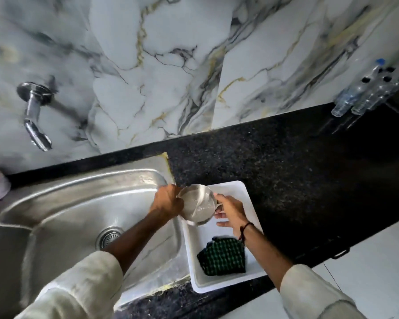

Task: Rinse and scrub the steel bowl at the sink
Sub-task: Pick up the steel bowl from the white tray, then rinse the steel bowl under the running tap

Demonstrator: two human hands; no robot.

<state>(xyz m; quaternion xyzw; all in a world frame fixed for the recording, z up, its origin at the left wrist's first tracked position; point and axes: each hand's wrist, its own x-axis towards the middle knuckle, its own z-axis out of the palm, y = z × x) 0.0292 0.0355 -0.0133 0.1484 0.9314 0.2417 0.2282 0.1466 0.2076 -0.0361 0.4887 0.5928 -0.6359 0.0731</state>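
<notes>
Your left hand (167, 201) gripping the steel bowl (197, 204) at its 9 o'clock rim, your right hand (230, 212) clasping its 3 o'clock side, bowl held tilted over the white tray (247, 194), sink (78, 203) at its 9 o'clock, checked cloth (222, 255) at its 6 o'clock

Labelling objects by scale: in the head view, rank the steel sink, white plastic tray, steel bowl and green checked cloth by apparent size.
1. Steel sink
2. White rectangular plastic tray
3. Green-and-black checked cloth and round steel bowl: look alike, and the bowl is held above the tray, so unranked.
</notes>
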